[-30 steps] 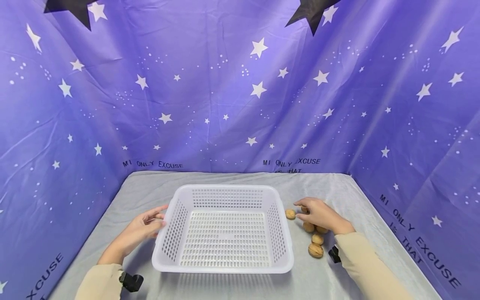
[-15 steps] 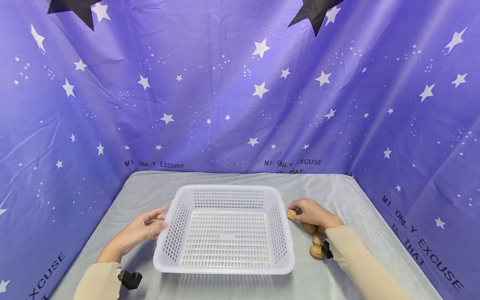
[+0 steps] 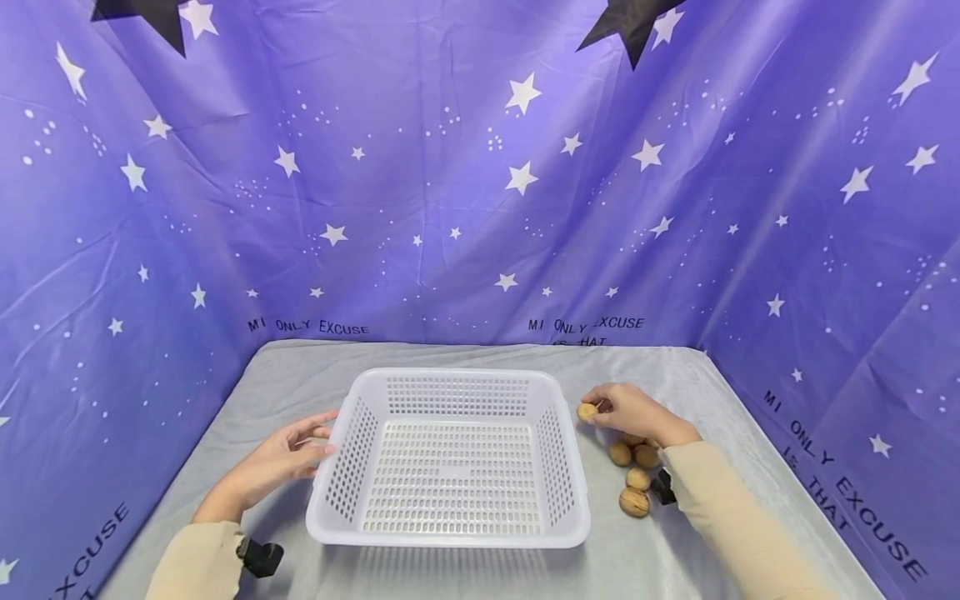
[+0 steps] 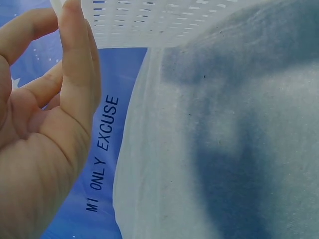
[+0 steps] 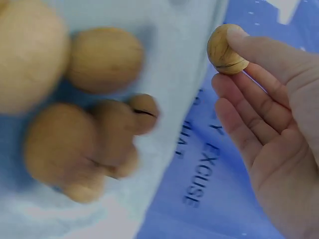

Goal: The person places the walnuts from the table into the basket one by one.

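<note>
Your right hand [image 3: 637, 411] had its thumb and fingers pressed on one small, round, light-brown walnut [image 3: 586, 412] with a hard shell. The nut sat at your fingertips, just beside the right rim of the big white plastic basket [image 3: 450, 540], the one full of little holes. So the basket lay to the left of that nut, very near, and your right hand was the closer one to it. The nut was so round that you could not tell which way its long side ran. It looked lifted a bit off the worktop [image 3: 675, 375], which had a soft grey cloth over it.

The basket stood flat near the middle of the worktop, with its long sides going along the back and front edges. Your left hand [image 3: 270, 462] was at the basket's other end, toward the worktop's left edge. Its fingers were loose and apart, with the tips touching the left rim.

The other brown walnuts [image 3: 634, 502] lay in a little bunch between the basket and the worktop's right edge. Some were under your right wrist, so you could not count them all.
</note>
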A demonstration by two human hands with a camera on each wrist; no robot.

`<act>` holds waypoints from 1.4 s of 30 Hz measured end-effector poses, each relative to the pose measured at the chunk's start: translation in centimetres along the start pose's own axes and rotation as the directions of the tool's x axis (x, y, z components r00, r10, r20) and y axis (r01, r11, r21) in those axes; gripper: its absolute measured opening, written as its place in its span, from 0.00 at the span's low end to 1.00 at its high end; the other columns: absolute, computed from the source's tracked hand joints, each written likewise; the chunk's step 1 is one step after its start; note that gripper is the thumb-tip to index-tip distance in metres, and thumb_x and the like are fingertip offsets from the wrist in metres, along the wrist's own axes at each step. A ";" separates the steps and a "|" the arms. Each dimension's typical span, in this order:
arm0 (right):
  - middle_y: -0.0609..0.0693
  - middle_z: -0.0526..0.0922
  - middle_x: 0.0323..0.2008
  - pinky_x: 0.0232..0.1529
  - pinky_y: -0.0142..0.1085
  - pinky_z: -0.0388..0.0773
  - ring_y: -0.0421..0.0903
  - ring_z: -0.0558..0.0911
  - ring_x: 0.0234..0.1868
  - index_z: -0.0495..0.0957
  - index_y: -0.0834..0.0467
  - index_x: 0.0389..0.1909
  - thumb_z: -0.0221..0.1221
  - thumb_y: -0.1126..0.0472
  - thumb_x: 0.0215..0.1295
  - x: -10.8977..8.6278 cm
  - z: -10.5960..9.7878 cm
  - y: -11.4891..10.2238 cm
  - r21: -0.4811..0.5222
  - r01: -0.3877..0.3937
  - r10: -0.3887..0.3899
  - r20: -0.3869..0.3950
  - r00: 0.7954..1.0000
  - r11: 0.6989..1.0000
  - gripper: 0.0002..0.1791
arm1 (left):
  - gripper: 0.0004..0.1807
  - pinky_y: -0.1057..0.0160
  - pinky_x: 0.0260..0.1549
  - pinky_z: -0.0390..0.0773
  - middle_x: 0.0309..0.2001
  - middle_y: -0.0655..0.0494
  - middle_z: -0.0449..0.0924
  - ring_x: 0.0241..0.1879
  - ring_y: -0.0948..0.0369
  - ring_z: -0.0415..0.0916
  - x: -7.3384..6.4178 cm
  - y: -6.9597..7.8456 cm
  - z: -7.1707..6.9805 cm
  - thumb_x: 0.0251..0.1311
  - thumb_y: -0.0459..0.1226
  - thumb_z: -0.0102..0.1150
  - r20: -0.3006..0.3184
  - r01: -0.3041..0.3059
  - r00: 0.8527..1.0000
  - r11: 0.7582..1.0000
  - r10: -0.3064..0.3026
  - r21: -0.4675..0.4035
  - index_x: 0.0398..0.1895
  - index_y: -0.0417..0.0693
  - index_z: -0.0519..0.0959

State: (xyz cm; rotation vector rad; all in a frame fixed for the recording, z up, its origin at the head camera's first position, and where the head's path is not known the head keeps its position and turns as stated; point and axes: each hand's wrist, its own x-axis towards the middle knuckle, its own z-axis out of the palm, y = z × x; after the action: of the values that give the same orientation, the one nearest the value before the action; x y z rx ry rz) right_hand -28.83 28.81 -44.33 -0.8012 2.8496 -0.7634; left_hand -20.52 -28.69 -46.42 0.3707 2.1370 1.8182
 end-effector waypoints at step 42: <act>0.46 0.85 0.50 0.49 0.23 0.76 0.34 0.82 0.44 0.84 0.57 0.53 0.65 0.62 0.67 15.7 10.8 -18.7 0.071 0.322 -0.329 0.257 0.909 0.944 0.15 | 0.37 0.48 0.46 0.83 0.60 0.31 0.63 0.50 0.52 0.80 0.1 0.1 -0.1 0.70 0.31 0.57 0.021 0.003 1.000 0.999 -0.002 -0.038 0.78 0.36 0.52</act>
State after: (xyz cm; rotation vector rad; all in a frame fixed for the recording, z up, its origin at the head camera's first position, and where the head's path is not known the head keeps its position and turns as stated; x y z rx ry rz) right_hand -31.33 2.27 -43.80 -1.2909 2.4928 -0.6643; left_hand -20.66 -28.71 -46.29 0.3761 2.0851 1.8423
